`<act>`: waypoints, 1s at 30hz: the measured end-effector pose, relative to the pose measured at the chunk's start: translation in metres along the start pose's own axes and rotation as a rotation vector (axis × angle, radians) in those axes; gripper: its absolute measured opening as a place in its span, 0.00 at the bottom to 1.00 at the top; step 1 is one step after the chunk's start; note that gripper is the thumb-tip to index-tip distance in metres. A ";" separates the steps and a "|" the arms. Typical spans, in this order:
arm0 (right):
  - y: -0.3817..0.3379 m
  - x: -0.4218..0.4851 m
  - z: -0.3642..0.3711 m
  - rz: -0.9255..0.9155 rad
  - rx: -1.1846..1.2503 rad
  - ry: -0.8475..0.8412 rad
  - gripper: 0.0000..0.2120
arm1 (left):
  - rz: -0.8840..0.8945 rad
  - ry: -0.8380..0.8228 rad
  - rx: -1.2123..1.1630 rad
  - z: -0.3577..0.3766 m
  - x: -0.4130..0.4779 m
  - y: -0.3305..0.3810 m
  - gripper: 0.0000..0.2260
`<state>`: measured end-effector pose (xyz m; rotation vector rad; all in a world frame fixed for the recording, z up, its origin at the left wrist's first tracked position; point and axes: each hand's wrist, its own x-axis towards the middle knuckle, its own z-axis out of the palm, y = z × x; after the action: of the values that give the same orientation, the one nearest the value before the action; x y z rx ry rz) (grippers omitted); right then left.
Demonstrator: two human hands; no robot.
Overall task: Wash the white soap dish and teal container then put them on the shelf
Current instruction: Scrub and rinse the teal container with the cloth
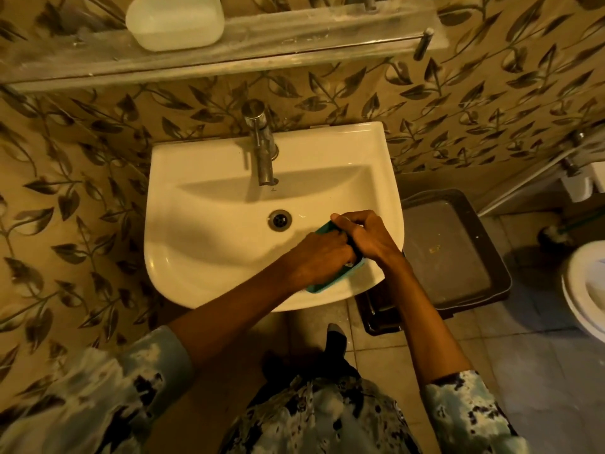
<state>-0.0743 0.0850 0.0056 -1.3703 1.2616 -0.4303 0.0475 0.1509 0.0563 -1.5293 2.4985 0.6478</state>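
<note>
- head view: both hands are over the front right part of the white sink [203,152], working the teal container [327,286].
- the right hand [363,235] grips the container's far side, fingers curled over its rim.
- the left hand [322,253] lies across the container with knuckles bent and fingers tucked down into it; whether it pinches anything in there, i cannot tell.
- the container is tilted just above the basin, near the front edge and to the right of the drain [279,219].
- the tap [262,149] stands at the back of the sink; no water stream shows.
- up on the shelf [311,44], the white soap dish [175,21] sits towards the left.
- a dark bin [458,257] stands just right of the sink, on the floor.
</note>
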 end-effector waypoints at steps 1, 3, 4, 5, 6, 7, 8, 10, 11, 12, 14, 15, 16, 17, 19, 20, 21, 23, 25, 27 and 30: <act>-0.003 -0.001 -0.004 0.018 0.003 -0.038 0.15 | -0.024 0.060 0.011 0.004 0.001 0.006 0.15; -0.007 -0.002 -0.011 0.050 0.012 -0.062 0.15 | -0.118 0.133 0.024 0.013 0.003 0.015 0.18; -0.007 -0.001 -0.013 0.056 -0.004 -0.063 0.15 | -0.178 0.129 0.057 0.018 0.005 0.018 0.22; -0.008 -0.002 -0.012 0.062 -0.017 -0.064 0.15 | -0.235 0.102 0.092 0.020 0.008 0.022 0.25; -0.009 -0.002 -0.010 0.060 -0.014 -0.061 0.14 | -0.283 0.079 0.116 0.020 0.009 0.025 0.27; -0.009 -0.002 -0.008 0.050 0.013 -0.053 0.14 | -0.321 0.060 0.139 0.017 0.011 0.027 0.27; -0.008 -0.001 -0.007 0.032 0.045 -0.037 0.15 | -0.349 0.042 0.167 0.014 0.013 0.027 0.27; -0.004 0.003 -0.007 0.001 0.119 0.019 0.15 | -0.434 -0.030 0.248 0.008 0.019 0.023 0.26; -0.001 0.005 -0.008 -0.007 0.163 0.068 0.16 | -0.483 -0.072 0.295 0.006 0.021 0.018 0.26; 0.002 0.009 -0.008 -0.016 0.190 0.119 0.17 | -0.532 -0.110 0.331 0.005 0.024 0.012 0.27; 0.006 0.014 -0.003 -0.051 0.207 0.185 0.16 | -0.610 -0.175 0.367 0.005 0.032 0.001 0.28; 0.006 0.016 0.000 -0.077 0.217 0.218 0.13 | -0.631 -0.193 0.361 0.004 0.037 -0.003 0.28; 0.005 0.018 0.005 -0.110 0.234 0.262 0.11 | -0.649 -0.200 0.329 0.003 0.041 -0.005 0.26; 0.003 0.021 0.009 -0.142 0.252 0.308 0.10 | -0.666 -0.202 0.278 0.002 0.046 -0.007 0.24; 0.000 0.029 0.011 -0.217 0.258 0.393 0.10 | -0.689 -0.201 0.150 0.002 0.051 -0.007 0.19; -0.001 0.034 0.010 -0.253 0.254 0.414 0.10 | -0.693 -0.191 0.099 0.002 0.052 -0.007 0.17; 0.000 0.038 0.010 -0.286 0.255 0.423 0.09 | -0.705 -0.183 0.046 0.002 0.052 -0.009 0.16; 0.001 0.038 0.015 -0.362 0.242 0.434 0.09 | -0.729 -0.165 -0.152 -0.003 0.052 -0.014 0.13; 0.003 0.036 0.023 -0.415 0.280 0.461 0.09 | -0.664 -0.146 -0.420 -0.015 0.055 -0.018 0.09; 0.003 0.032 0.026 -0.452 0.351 0.538 0.11 | -0.562 -0.077 -0.573 -0.026 0.057 -0.019 0.09; -0.007 0.038 0.009 -0.490 0.322 0.555 0.11 | -0.465 0.023 -0.596 -0.025 0.053 -0.007 0.13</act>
<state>-0.0506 0.0554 -0.0065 -1.3130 1.2034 -1.3683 0.0315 0.0945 0.0589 -2.2099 1.9206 1.3562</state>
